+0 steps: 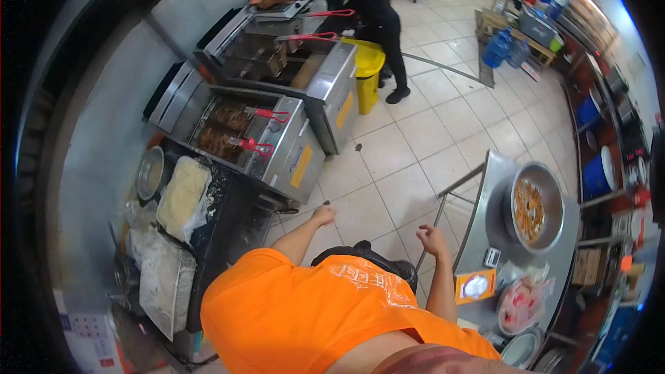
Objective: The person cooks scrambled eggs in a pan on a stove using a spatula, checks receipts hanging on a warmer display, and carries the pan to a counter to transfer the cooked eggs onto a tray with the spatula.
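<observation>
My left hand (324, 216) hangs over the tiled floor with its fingers curled in, and nothing shows in it. Beside it on the left are a metal fryer (298, 159) and a dark counter (232, 211). My right hand (433, 240) is raised near the edge of a steel table (485, 215), fingers bent but apart, holding nothing. On that table sits a large metal bowl (554, 228) with orange-brown food pieces (528, 211) in it. An orange-and-white packet (475, 286) and a small white device (492, 257) lie closer to my right forearm.
Two fryer baskets (225, 121) with red handles hold browned food. A tray of pale crumbs (183, 194) stands on the dark counter. Beyond the fryers, a person in black (364, 0) works beside a yellow bin (368, 73). Shelves (596, 201) line the right wall.
</observation>
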Demonstrator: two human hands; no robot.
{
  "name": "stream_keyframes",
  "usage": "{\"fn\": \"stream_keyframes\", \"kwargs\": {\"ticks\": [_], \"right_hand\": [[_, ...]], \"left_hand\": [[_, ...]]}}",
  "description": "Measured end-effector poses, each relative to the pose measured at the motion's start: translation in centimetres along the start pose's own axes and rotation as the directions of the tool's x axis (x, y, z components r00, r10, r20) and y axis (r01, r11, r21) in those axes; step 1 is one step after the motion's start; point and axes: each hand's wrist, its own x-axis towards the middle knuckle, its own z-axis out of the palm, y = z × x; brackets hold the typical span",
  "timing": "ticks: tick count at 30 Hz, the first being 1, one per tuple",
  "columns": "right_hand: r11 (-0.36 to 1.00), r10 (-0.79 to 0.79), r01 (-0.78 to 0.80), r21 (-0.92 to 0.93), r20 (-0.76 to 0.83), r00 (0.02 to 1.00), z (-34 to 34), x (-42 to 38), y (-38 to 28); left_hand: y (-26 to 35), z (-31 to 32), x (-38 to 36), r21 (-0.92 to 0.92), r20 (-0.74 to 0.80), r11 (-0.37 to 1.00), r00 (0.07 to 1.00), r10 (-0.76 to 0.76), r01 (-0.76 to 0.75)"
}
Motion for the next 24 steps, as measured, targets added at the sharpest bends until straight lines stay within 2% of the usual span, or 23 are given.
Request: {"fn": "stream_keyframes", "kwargs": {"ticks": [1, 2, 3, 4, 5, 6, 7, 8, 9, 11, 12, 13, 14, 15, 16, 17, 18, 19, 21, 23, 24], "right_hand": [[0.998, -0.048, 0.049, -0.038, 0.008, 0.999, -0.3, -0.3, 0.8], [0.998, -0.068, 0.069, -0.006, 0.070, 0.995, 2.8, 3.7, -4.4], [0.999, -0.039, 0.039, 0.005, 0.167, 0.985, 2.8, 3.9, -4.2], [0.999, -0.032, 0.030, 0.013, 0.233, 0.972, 1.9, 6.0, -4.3], [0.990, -0.123, 0.135, -0.047, 0.209, 0.970, 2.2, 8.0, -2.1], [0.987, -0.126, 0.146, -0.064, 0.241, 0.962, 2.3, 9.2, -0.6], [0.997, -0.064, 0.070, -0.013, 0.275, 0.959, 1.8, 11.2, 0.4], [0.999, 0.002, -0.015, 0.040, 0.312, 0.950, 1.2, 13.1, 1.1], [0.995, 0.002, -0.036, 0.098, 0.321, 0.947, -0.3, 15.1, 1.4], [0.990, 0.027, -0.069, 0.121, 0.320, 0.947, -4.1, 19.3, 0.2], [0.984, 0.056, -0.103, 0.142, 0.303, 0.951, -6.3, 21.8, 0.1], [0.998, -0.048, 0.055, -0.030, 0.206, 0.977, -7.9, 25.0, 1.1], [0.997, -0.032, 0.017, 0.071, 0.207, 0.978, -9.5, 28.1, 2.1], [0.986, -0.018, -0.017, 0.165, 0.208, 0.978, -11.7, 31.7, 3.2], [0.993, 0.022, -0.049, 0.109, 0.237, 0.971, -14.0, 35.7, 3.9], [0.993, -0.047, 0.024, 0.119, 0.190, 0.981, -15.9, 39.7, 5.5], [0.988, -0.035, 0.004, 0.155, 0.199, 0.979, -19.5, 42.6, 4.5], [0.984, -0.060, 0.033, 0.175, 0.150, 0.987, -23.1, 45.4, 3.1], [0.988, -0.114, 0.110, 0.104, 0.036, 0.993, -30.9, 50.2, -0.3], [0.977, -0.207, 0.210, 0.029, -0.069, 0.976, -36.3, 56.1, -1.4], [0.965, -0.253, 0.258, 0.054, -0.087, 0.963, -39.4, 58.0, -3.4]], "left_hand": [[-6.1, 1.6, 2.2, 0.187, 0.073, 0.978, 0.991, -0.112, 0.096], [-9.6, -5.9, 3.7, 0.412, 0.093, 0.884, 0.955, -0.283, 0.222], [-8.8, -6.1, 0.4, 0.623, 0.155, 0.754, 0.913, -0.379, 0.207], [-4.6, -7.6, -1.5, 0.793, 0.183, 0.593, 0.874, -0.450, 0.139], [-8.1, -6.3, 1.2, 0.834, 0.258, 0.549, 0.841, -0.475, 0.054], [-11.9, -5.0, 4.2, 0.860, 0.332, 0.509, 0.802, -0.496, -0.041], [-15.1, -3.8, 6.9, 0.869, 0.403, 0.475, 0.757, -0.514, -0.140], [-7.8, -3.3, 6.2, 0.808, 0.418, 0.586, 0.759, -0.499, -0.060], [3.2, -3.6, 3.4, 0.730, 0.432, 0.684, 0.761, -0.485, 0.021], [7.5, -0.5, 10.8, 0.624, 0.358, 0.774, 0.844, -0.399, 0.102], [8.9, 1.4, 15.4, 0.584, 0.303, 0.810, 0.940, -0.157, -0.053], [10.4, 3.0, 19.1, 0.555, 0.237, 0.804, 0.967, 0.093, -0.214], [14.6, 3.4, 20.3, 0.329, 0.198, 0.930, 0.975, 0.101, -0.163], [19.5, 3.5, 21.5, 0.070, 0.156, 0.991, 0.983, 0.098, -0.110], [23.3, 3.5, 23.5, 0.069, 0.163, 0.991, 0.981, 0.101, -0.114], [26.4, 3.5, 25.2, -0.050, 0.135, 0.994, 0.985, 0.107, -0.102], [28.7, 3.7, 26.1, -0.168, 0.107, 0.982, 0.989, 0.104, -0.085], [31.4, 3.3, 26.8, -0.158, 0.109, 0.984, 0.989, 0.105, -0.087], [36.3, 2.1, 28.3, -0.164, 0.087, 0.986, 0.996, -0.001, 0.015], [38.1, 1.7, 29.6, -0.147, 0.027, 0.989, 0.999, -0.020, 0.024], [36.1, 2.2, 31.9, -0.163, 0.029, 0.986, 0.999, -0.017, 0.021]]}}
